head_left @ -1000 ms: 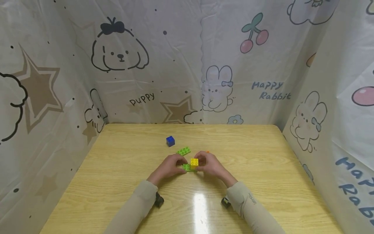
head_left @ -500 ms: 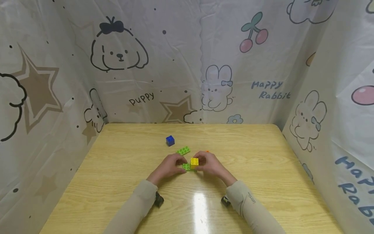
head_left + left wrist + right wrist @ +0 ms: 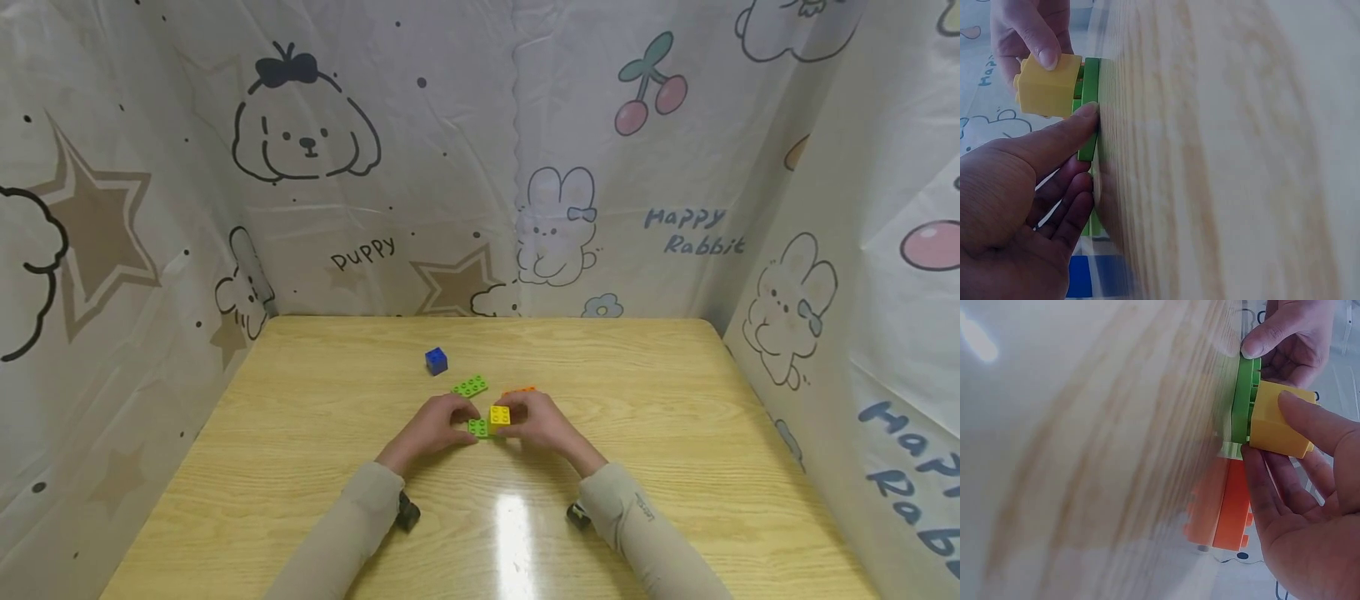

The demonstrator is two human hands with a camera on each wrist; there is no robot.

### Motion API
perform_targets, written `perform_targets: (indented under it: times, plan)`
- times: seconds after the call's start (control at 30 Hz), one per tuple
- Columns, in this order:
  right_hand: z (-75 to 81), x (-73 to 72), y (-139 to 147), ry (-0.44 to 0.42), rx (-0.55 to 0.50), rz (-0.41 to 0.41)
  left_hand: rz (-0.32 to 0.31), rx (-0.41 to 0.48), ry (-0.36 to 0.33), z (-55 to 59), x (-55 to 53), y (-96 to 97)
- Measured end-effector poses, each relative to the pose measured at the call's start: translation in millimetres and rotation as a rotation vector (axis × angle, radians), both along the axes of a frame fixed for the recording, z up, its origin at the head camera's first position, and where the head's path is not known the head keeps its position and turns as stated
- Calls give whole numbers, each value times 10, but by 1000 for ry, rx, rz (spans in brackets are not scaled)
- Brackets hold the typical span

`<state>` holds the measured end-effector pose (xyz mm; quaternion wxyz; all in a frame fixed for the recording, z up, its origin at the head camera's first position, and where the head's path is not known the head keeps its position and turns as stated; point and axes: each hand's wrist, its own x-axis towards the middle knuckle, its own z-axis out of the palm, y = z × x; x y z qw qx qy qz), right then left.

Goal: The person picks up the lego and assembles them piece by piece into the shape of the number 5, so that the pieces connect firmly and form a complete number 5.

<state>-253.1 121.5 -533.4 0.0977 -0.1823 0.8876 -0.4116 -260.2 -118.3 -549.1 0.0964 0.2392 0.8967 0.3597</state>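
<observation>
A yellow brick (image 3: 500, 416) is pinched between the thumb and fingers of my right hand (image 3: 538, 421). It stands over one end of a green plate (image 3: 477, 428), studs facing up. In both wrist views, the plate's studs show along the brick's underside. My left hand (image 3: 435, 429) grips the other end of that green plate (image 3: 1090, 134), its thumb on the near edge. The plate lies flat at the table surface.
Beyond the hands lie a second green plate (image 3: 471, 387) and a blue brick (image 3: 437, 361). An orange piece (image 3: 1232, 506) lies just behind the right hand, partly hidden in the head view. The wooden table (image 3: 337, 375) meets printed cloth walls (image 3: 450, 167) at its back and sides.
The yellow brick has risen slightly in my right hand, which has shifted a little, so more of the orange piece shows behind it. The left hand stays in place on the green plate.
</observation>
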Motion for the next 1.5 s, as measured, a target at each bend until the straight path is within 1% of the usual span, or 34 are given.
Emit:
perform_targets:
  times: [0.33,0.7,0.9,1.07,1.27,1.5]
  plan:
    - [-2,-8,-1,-1,-5,-9,10,6,-9,9,-5,-4]
    - [21,-4,21,-37,-9,-11,12,7,-18,-5,-7,-1]
    - [32,-11,16,-12,17,-13,19,15,-24,11,-13,4]
    - [23,-19,-3,7,28,5,23,16,-26,6,-12,-4]
    - [26,-18,-12,-15,29,-2,13,18,-22,-11,-10,-2]
    - [30,-40,-10,-3,32,11,18,27,-17,-13,-16,-7]
